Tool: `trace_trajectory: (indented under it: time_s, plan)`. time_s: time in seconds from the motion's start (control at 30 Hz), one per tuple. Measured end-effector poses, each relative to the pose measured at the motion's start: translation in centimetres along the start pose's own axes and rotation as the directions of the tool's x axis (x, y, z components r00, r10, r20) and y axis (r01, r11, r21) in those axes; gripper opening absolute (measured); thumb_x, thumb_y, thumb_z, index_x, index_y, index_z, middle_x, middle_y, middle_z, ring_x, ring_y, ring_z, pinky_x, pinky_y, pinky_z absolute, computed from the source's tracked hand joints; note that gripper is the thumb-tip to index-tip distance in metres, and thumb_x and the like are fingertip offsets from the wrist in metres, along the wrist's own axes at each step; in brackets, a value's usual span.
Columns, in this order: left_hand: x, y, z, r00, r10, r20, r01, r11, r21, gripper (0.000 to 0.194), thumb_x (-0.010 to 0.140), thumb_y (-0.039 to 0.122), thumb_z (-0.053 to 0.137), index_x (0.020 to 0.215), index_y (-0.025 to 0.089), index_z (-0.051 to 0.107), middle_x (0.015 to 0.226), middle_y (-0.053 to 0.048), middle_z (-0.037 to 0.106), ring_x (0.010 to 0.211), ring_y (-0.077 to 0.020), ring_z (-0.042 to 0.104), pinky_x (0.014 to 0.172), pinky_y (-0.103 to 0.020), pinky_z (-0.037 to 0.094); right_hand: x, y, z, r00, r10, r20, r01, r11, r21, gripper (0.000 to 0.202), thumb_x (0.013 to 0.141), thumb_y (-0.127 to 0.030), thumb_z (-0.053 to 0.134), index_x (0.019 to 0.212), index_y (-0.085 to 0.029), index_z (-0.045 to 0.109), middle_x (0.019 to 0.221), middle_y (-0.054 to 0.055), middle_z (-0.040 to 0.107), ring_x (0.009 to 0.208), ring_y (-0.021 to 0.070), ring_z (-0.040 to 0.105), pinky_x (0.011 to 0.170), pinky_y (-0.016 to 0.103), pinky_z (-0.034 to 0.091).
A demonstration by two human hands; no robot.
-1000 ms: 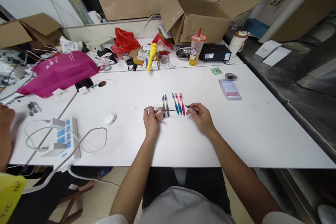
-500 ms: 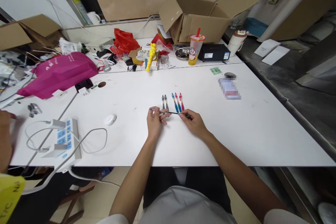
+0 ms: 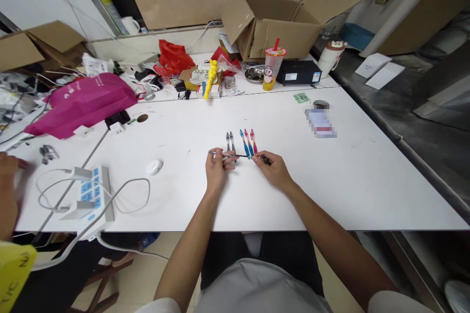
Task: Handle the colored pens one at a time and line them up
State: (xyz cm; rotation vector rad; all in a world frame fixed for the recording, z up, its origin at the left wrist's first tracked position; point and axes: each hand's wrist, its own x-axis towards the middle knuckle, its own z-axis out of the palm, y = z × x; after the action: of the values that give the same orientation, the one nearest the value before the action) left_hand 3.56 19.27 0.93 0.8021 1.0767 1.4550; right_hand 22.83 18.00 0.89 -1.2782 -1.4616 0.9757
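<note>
Two hands pinching one thin pen over the white worktop (image 3: 330, 186).

The left hand (image 3: 216, 172) pinches the pen (image 3: 235, 156) near its left end, and the right hand (image 3: 273, 171) pinches its dark right end, holding it level just above the surface. Just beyond lie five pens in a row (image 3: 240, 141): two grey, two blue, one pink. Farther back stands a drink cup (image 3: 272, 68).

Both bare forearms are being stretched forward from the lower edge of the view, converging toward the middle. The left hand (image 3: 216, 171) is being held palm down with the wrist straight, its fingers (image 3: 224, 157) being curled and pinched together with the thumb. The right hand (image 3: 273, 172) is being angled inward toward the left, its fingertips (image 3: 258, 160) likewise being kept in a closed pinching grip.
</note>
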Motion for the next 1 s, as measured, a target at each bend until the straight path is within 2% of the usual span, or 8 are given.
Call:
trace_trajectory:
  time_s: [0.13, 0.27, 0.4, 0.5, 0.63, 0.77, 0.87, 1.0]
  plan:
    - [0.1, -0.2, -0.1, 1.0, 0.013, 0.028, -0.012, 1.0, -0.008, 0.048, 0.087, 0.065, 0.067, 0.099, 0.023, 0.048, 0.095, -0.009, 0.079, 0.076, -0.021, 0.079, 0.05, -0.021, 0.054, 0.0, 0.1, 0.2, 1.0, 0.025, 0.01, -0.025, 1.0, 0.004, 0.034, 0.085, -0.053, 0.069, 0.088, -0.02, 0.077, 0.061, -0.001, 0.056, 0.056, 0.0136, 0.045, 0.052, 0.028, 0.036]
    - [0.2, -0.5, -0.3, 0.998, 0.021, 0.056, -0.02, 0.999, -0.026, 0.046, 0.088, 0.063, 0.067, 0.098, 0.023, 0.046, 0.094, -0.007, 0.078, 0.074, -0.0195, 0.078, 0.05, -0.02, 0.053, 0.0, 0.0, 0.3, 0.999, 0.047, 0.01, -0.047, 0.999, 0.011, 0.034, 0.084, -0.051, 0.071, 0.094, -0.02, 0.081, 0.066, 0.001, 0.064, 0.058, 0.0145, 0.05, 0.055, 0.03, 0.04]
    - [0.1, -0.4, -0.2, 0.998, 0.013, 0.061, -0.013, 1.0, -0.013, 0.046, 0.088, 0.063, 0.067, 0.098, 0.023, 0.047, 0.094, -0.007, 0.078, 0.073, -0.0189, 0.078, 0.049, -0.02, 0.053, 0.0, -0.2, 0.3, 0.998, 0.069, 0.005, -0.069, 0.997, 0.022, 0.034, 0.083, -0.052, 0.072, 0.09, -0.02, 0.081, 0.066, 0.001, 0.065, 0.059, 0.0145, 0.05, 0.057, 0.03, 0.039]
    - [0.2, -0.2, -0.2, 1.0, 0.021, 0.01, -0.022, 1.0, 0.004, 0.047, 0.088, 0.064, 0.066, 0.101, 0.023, 0.049, 0.095, -0.008, 0.078, 0.078, -0.0204, 0.078, 0.049, -0.02, 0.054, 0.1, -0.1, 0.1, 0.997, 0.076, -0.013, -0.076, 0.997, 0.032, 0.035, 0.082, -0.054, 0.073, 0.086, -0.02, 0.08, 0.064, 0.0, 0.062, 0.059, 0.0144, 0.048, 0.055, 0.029, 0.037]
    - [0.6, 0.3, -0.6, 0.992, 0.044, -0.122, -0.048, 0.999, -0.025, 0.047, 0.089, 0.062, 0.066, 0.107, 0.022, 0.05, 0.099, -0.009, 0.078, 0.083, -0.0217, 0.079, 0.05, -0.021, 0.054, 0.4, 0.3, -0.6, 0.995, 0.082, -0.052, -0.08, 0.996, 0.025, 0.036, 0.082, -0.054, 0.073, 0.089, -0.019, 0.081, 0.064, 0.0, 0.061, 0.06, 0.0144, 0.046, 0.054, 0.028, 0.034]
    - [1.1, 0.8, -1.3, 0.981, 0.042, -0.192, -0.057, 0.996, -0.075, 0.046, 0.09, 0.058, 0.069, 0.11, 0.021, 0.049, 0.102, -0.011, 0.077, 0.091, -0.0224, 0.078, 0.055, -0.021, 0.055, 0.6, 0.3, -1.1, 0.993, 0.07, -0.093, -0.067, 0.997, 0.039, 0.036, 0.082, -0.053, 0.073, 0.088, -0.018, 0.081, 0.07, 0.002, 0.065, 0.065, 0.0154, 0.05, 0.058, 0.029, 0.038]
    - [1.1, 0.8, -1.4, 0.984, 0.036, -0.176, -0.054, 0.994, -0.097, 0.05, 0.086, 0.056, 0.074, 0.112, 0.021, 0.049, 0.103, -0.012, 0.077, 0.091, -0.0228, 0.078, 0.055, -0.021, 0.055, 0.6, 0.2, -1.1, 0.993, 0.082, -0.089, -0.079, 0.996, 0.035, 0.037, 0.082, -0.053, 0.073, 0.089, -0.017, 0.081, 0.069, 0.002, 0.064, 0.065, 0.015, 0.05, 0.058, 0.029, 0.037]
    - [1.0, 0.4, -1.2, 0.995, 0.02, -0.1, -0.029, 0.995, -0.093, 0.055, 0.082, 0.056, 0.078, 0.114, 0.021, 0.05, 0.104, -0.011, 0.078, 0.087, -0.0227, 0.078, 0.055, -0.022, 0.055, 0.5, 0.5, -1.0, 0.994, 0.093, -0.051, -0.092, 0.996, 0.018, 0.04, 0.082, -0.056, 0.073, 0.093, -0.018, 0.081, 0.065, 0.001, 0.06, 0.061, 0.0138, 0.045, 0.055, 0.028, 0.033]
